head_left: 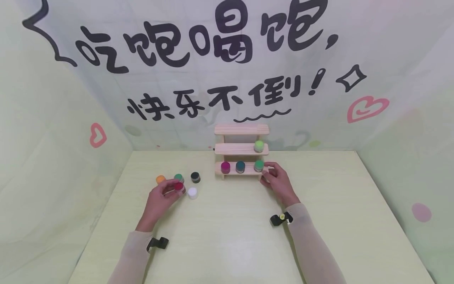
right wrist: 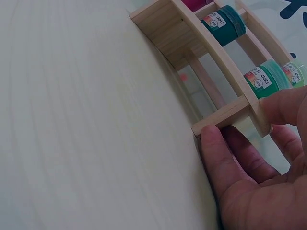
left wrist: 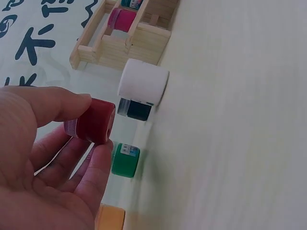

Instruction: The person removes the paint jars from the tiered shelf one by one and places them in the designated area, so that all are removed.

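My left hand (head_left: pixel 161 203) pinches a red paint jar (left wrist: pixel 92 120) between thumb and fingers, tilted on its side in the left wrist view. Close by are a white jar (head_left: pixel 192 193), a black jar (head_left: pixel 195 177), a green jar (head_left: pixel 179 178) and an orange jar (head_left: pixel 160 179). With my right hand (head_left: pixel 280 184) I grip the right end of a three-tier wooden stand (right wrist: pixel 218 117), fingers around its lowest board and leg. The lowest tier bears a magenta jar (head_left: pixel 225 167), a teal jar (head_left: pixel 240 167) and a green-lidded jar (head_left: pixel 259 165); a light green jar (head_left: pixel 259 146) stands on the middle tier.
The stand is at the back of a pale wood-grain table (head_left: pixel 227 236), in front of a printed cloth backdrop (head_left: pixel 198 83) with black lettering. Cloth walls flank the table on both sides. A small black camera mount (head_left: pixel 281 218) is strapped at each wrist.
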`<state>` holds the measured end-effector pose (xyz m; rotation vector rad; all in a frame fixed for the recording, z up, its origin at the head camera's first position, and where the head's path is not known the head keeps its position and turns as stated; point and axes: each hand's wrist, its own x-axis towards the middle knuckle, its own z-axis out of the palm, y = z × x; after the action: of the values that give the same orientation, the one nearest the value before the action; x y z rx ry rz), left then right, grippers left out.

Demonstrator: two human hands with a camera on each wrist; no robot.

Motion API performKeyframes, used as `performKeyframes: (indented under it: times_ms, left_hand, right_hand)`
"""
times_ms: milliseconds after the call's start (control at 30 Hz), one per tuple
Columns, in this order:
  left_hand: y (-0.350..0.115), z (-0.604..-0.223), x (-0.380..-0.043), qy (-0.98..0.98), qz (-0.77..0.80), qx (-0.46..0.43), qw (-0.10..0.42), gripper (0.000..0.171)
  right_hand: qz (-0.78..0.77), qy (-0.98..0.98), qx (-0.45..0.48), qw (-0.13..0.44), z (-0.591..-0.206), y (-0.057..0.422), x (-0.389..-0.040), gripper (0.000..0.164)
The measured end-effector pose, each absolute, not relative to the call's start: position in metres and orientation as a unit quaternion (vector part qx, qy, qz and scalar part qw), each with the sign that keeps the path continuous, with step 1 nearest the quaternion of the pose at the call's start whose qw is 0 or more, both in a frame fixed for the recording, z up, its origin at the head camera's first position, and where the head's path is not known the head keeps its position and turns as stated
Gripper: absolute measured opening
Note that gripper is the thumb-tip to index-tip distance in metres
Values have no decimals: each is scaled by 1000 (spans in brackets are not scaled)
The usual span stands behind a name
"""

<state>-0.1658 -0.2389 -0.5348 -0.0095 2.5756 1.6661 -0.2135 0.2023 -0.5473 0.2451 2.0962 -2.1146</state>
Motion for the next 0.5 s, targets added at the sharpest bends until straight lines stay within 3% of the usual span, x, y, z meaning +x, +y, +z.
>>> performKeyframes:
  times_ms: [500]
  left_hand:
    - [-250, -544, -159, 865, 496, -23, 72, 47]
  right_hand:
    - [-708, 696, 89, 77, -546, 203, -212, 39]
